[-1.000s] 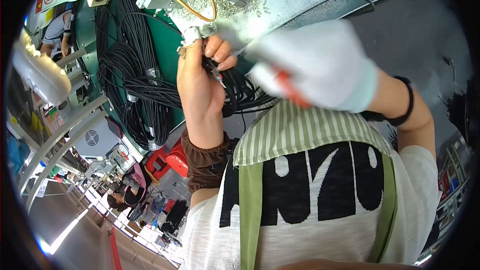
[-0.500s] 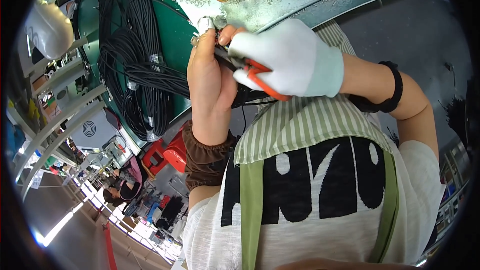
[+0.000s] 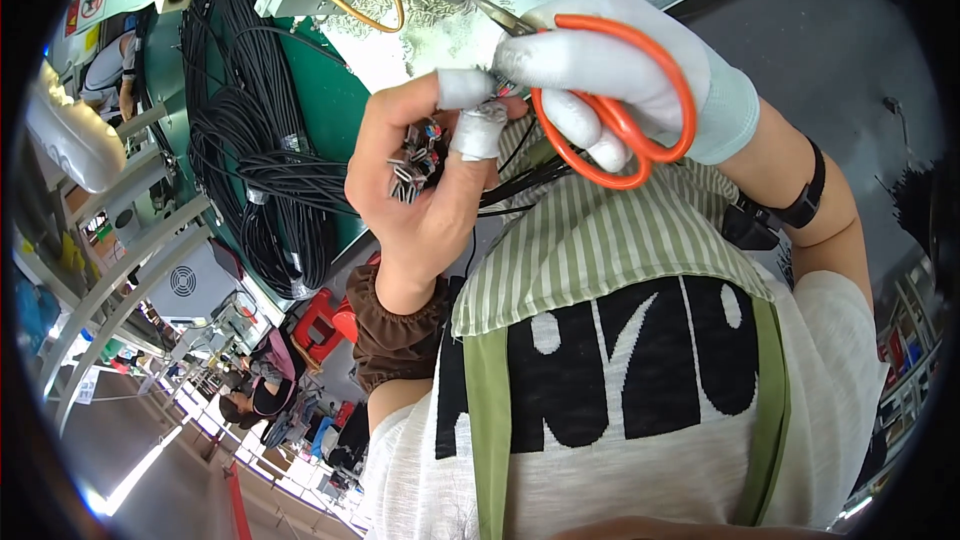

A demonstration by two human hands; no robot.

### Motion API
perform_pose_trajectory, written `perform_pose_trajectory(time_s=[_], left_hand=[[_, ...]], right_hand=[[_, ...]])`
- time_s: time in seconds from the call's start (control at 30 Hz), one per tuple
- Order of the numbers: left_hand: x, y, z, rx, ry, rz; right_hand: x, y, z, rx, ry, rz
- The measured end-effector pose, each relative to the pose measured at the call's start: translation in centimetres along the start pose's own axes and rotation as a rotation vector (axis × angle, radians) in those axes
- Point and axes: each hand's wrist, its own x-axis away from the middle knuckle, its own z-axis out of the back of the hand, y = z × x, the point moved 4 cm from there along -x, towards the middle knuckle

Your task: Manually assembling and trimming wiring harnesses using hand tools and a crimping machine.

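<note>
Step in hand, as judged: preparing the stripped end of one cable, with finger work rather than cutting under way. The left hand (image 3: 440,210) is curled closed around black cables whose metal-tipped ends (image 3: 408,180) show inside its grip. Its wrapped thumb and forefinger pinch together at a coloured wire end (image 3: 504,89), which lies at one o'clock from the palm. The gloved right hand (image 3: 620,65) is at two o'clock, fingers bent around the orange-handled scissors (image 3: 612,118), its fingertips just beside that wire end; contact cannot be confirmed. The blades point toward ten o'clock, away from the wire; their opening cannot be told. The next move, in this assessment, calls for a steady left pinch and, for any cut, turning the blades back. Coiled cables (image 3: 265,125) lie on the green surface (image 3: 325,115) toward ten o'clock.
</note>
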Motion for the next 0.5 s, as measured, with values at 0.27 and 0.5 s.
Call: perform_pose_trajectory(time_s=[0.27, 0.5], left_hand=[[-0.4, 0.3, 0.4, -0.030, -0.154, -0.065], [-0.5, -0.3, 0.8, 0.457, 0.002, 0.465]], right_hand=[[0.2, 1.1, -0.5, -0.080, -0.127, -0.101], [1.1, -0.3, -1.4, 1.160, 0.445, 0.840]])
